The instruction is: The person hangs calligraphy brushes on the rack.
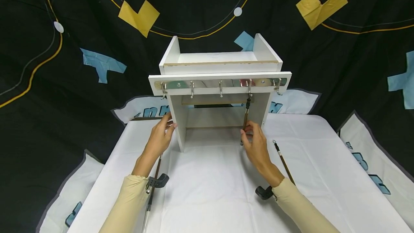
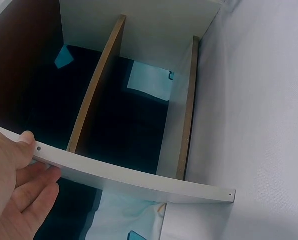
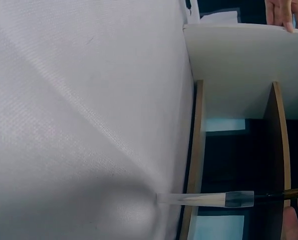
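Observation:
A small white rack (image 1: 220,68) stands on the table, with a row of metal hooks (image 1: 221,88) along its front rail. My left hand (image 1: 160,135) is at the rack's left side panel (image 2: 139,175), thumb on the front edge and fingers along the outer face. At the right, my right hand (image 1: 255,142) pinches the brown handle of a calligraphy brush (image 1: 246,116). The brush hangs nearly upright, its top end at the fourth hook from the left. Its pale bristles, inside a clear sleeve (image 3: 238,199), point down near the tablecloth in the right wrist view.
Two more brushes lie on the white tablecloth (image 1: 213,193): a left brush (image 1: 151,197) partly beneath my left forearm and a right brush (image 1: 283,161) beyond my right wrist. Behind the rack hangs a black cloth (image 1: 200,6) with taped shapes and cords.

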{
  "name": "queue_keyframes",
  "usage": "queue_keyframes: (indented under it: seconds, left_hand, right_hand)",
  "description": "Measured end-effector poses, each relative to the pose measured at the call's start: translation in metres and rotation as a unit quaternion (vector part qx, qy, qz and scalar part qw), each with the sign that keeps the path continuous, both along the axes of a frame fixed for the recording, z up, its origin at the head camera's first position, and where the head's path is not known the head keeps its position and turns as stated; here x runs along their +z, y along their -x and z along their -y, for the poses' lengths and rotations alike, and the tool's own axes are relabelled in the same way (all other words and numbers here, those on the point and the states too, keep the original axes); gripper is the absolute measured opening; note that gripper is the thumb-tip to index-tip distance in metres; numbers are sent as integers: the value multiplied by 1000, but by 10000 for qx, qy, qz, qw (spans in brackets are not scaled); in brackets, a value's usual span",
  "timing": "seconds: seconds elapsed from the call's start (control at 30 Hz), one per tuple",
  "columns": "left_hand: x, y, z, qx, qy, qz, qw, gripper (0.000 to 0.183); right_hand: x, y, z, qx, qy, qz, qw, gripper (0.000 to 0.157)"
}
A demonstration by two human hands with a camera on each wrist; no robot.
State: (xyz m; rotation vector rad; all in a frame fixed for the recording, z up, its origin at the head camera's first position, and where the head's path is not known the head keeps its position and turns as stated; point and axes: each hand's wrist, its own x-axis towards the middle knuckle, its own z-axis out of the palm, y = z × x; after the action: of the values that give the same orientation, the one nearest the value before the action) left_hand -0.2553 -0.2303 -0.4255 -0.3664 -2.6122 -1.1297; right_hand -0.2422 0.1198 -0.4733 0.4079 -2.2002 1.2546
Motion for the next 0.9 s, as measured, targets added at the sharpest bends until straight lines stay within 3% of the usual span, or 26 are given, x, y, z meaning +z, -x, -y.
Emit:
queue_keyframes:
  seconds: [0.53,0.9]
  left_hand:
    - [-2,-1,1,-45,-81,-28,10000,53]
    - [0,1,0,-30,-75,-1,10000,53]
  right_hand:
    - [-1,-1,-2,108,-91,-43,9999,39]
    - [7,-19,-15,-102,-165,24,9998,67]
